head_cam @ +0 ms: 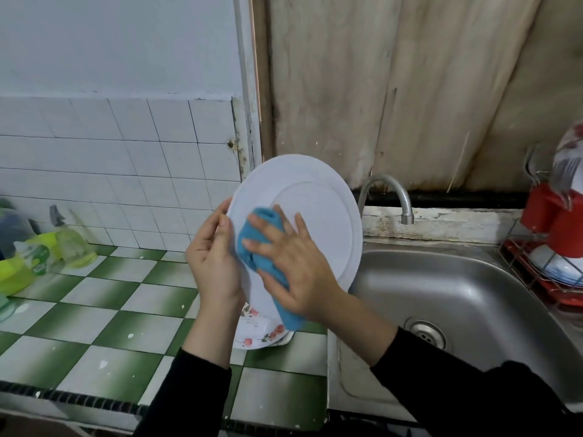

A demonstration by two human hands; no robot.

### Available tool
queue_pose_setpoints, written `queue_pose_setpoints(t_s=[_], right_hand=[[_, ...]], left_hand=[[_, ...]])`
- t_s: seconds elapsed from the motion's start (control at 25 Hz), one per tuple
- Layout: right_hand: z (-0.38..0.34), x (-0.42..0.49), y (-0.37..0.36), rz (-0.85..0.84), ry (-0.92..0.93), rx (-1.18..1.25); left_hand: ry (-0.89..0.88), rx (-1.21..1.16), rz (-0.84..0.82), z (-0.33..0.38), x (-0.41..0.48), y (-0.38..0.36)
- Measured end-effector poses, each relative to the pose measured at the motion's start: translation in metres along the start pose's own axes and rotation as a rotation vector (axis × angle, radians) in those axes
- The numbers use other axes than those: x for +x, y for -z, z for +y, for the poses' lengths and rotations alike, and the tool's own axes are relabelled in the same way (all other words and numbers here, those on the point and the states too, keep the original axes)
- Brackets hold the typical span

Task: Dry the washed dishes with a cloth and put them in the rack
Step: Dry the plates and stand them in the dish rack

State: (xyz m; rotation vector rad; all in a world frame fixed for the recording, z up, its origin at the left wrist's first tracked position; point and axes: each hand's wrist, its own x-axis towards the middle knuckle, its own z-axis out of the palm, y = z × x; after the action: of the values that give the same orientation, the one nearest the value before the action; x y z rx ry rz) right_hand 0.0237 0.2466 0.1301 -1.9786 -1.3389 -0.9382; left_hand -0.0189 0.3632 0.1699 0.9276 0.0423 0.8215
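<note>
Green-and-white checked tiles cover the tabletop (94,310) beneath the hands. The left hand (211,257) grips the rim of a white plate (315,200) held tilted upright; the right hand (293,266) presses a blue cloth (245,255) flat-fingered against its face. Right of the hands: a steel sink (457,294) and red rack (536,290) — white wall tiles (94,152) behind.

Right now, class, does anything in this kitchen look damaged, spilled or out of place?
The wall panel behind the tap is stained and darkened along its bottom edge; the tile corner beside it looks chipped. White specks dot the counter.
</note>
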Motion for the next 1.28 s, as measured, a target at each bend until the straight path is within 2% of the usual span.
queue_pose_setpoints(t_s=[0.08,0.16,0.24,0.32,0.36,0.44,0.6,0.64,0.68,0.8,0.96,1.04,1.12,1.2,1.28], right_hand=[[0.013,-0.033,-0.004,0.098,-0.015,-0.06],[0.031,-0.05,-0.004,0.265,-0.283,0.052],[0.049,-0.037,0.009,0.483,-0.576,0.263],[0.058,-0.004,0.032,0.593,-0.697,0.342],[0.055,0.013,0.041,0.58,-0.695,0.294],[0.037,0.037,0.045,0.457,-0.569,0.168],[0.001,0.014,0.017,0.094,-0.07,-0.028],[0.005,0.001,0.01,0.092,-0.056,-0.081],[0.012,-0.009,0.007,0.15,-0.13,-0.082],[0.036,-0.014,0.007,0.481,-0.606,0.215],[0.058,0.022,0.041,0.749,-1.235,0.624],[0.074,0.032,0.056,0.886,-1.439,0.873],[0.086,0.033,0.062,0.941,-1.463,1.126],[0.087,0.03,0.062,0.905,-1.371,1.258],[0.082,0.026,0.064,0.884,-1.192,1.372]], left_hand=[[-0.046,0.013,0.019,0.007,0.002,0.006],[-0.089,0.03,0.003,0.014,0.003,0.01],[-0.079,0.032,-0.007,0.02,0.002,0.012],[-0.061,0.03,-0.028,0.02,-0.001,0.01],[-0.068,0.053,-0.048,0.019,-0.005,0.007],[-0.075,0.085,-0.077,0.015,-0.012,-0.004],[-0.072,0.035,0.0,0.013,-0.003,-0.01],[-0.082,0.014,0.014,0.015,0.001,-0.007],[-0.089,0.004,0.022,0.017,0.004,-0.003],[-0.12,0.028,-0.017,0.024,0.0,0.006],[-0.193,0.144,-0.08,0.022,-0.007,0.015],[-0.221,0.211,-0.073,0.018,-0.008,0.018],[-0.225,0.307,-0.008,0.012,-0.012,0.021],[-0.15,0.487,0.13,0.009,-0.013,0.021],[0.171,0.602,0.263,0.016,-0.009,0.015]])
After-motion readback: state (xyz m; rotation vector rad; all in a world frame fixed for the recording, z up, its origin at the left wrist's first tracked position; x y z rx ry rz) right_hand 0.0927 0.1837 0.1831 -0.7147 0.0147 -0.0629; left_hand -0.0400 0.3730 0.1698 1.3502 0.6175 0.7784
